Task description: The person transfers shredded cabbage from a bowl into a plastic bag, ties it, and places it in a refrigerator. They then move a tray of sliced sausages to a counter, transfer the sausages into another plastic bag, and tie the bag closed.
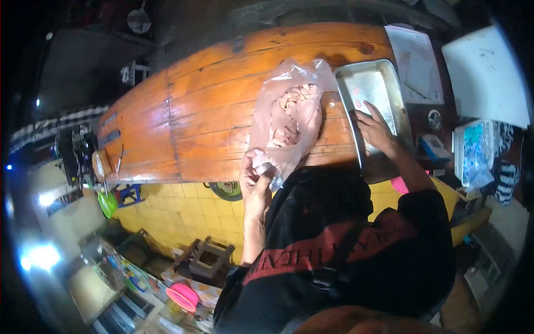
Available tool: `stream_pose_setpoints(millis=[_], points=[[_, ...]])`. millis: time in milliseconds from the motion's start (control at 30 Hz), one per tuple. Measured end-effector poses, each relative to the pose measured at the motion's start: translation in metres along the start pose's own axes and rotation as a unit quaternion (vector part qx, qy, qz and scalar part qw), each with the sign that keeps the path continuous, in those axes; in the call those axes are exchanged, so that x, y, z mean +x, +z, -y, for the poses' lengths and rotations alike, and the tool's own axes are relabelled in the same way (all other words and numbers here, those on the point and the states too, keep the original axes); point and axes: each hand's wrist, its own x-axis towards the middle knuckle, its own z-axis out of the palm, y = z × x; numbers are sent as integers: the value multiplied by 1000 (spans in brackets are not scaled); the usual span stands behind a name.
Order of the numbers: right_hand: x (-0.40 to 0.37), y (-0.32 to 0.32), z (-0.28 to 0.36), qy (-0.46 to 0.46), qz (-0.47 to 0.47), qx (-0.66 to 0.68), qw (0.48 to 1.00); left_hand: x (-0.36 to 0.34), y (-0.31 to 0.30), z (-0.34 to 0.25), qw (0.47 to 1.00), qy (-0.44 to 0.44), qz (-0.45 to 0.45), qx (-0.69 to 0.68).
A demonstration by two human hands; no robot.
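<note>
A clear plastic bag (285, 153) lies on the wooden table (211, 106) with many small pale pink pieces (297, 97) inside it, looking like cut raw meat. My left hand (257, 177) is closed on the near edge of this bag, bunching the plastic between thumb and fingers. To the right stands a shallow metal tray (389, 83). Over its left side my right hand (374, 129) reaches in, fingers stretched out and apart. A few pink pieces (357, 91) lie on the tray's bottom just beyond the fingertips.
Beyond the tray lie a paper sheet (409, 44) and a white board (486, 78). A white basket (459, 150) with blue packages sits at the right. Far left on the table are a knife-like tool (119, 161) and a dark machine (83, 150). Below is yellow tile (178, 214).
</note>
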Motion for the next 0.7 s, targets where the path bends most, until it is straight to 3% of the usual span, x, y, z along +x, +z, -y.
stream_pose_setpoints(millis=[133, 200, 267, 367, 500, 567, 600, 633, 700], points=[[-8, -16, -1, -39, 43, 85, 995, 0, -1, 8, 999, 30, -34, -30], [-19, -20, -2, -71, 149, -21, 986, -2, -1, 7, 998, 30, -50, -26], [-24, -15, -7, -107, 105, -69, 986, -2, 0, 10, 997, 39, -58, -29], [-25, 2, -4, -68, 14, -1, 998, -3, -4, 14, 997, 42, -69, -17], [-28, 5, 2, -44, 18, 25, 999, -2, 5, 12, 994, 42, -98, -9], [-28, -1, 3, -69, 69, -67, 993, -5, -2, 14, 996, 43, -80, -16], [-34, 7, 1, -82, 34, -107, 990, -4, -6, 16, 996, 37, -73, -19], [-26, -7, 8, -57, 29, -93, 994, -7, -15, 23, 997, 29, -64, -24], [-17, 1, 5, -6, -66, -66, 996, 2, -12, 22, 998, 50, -31, -39]])
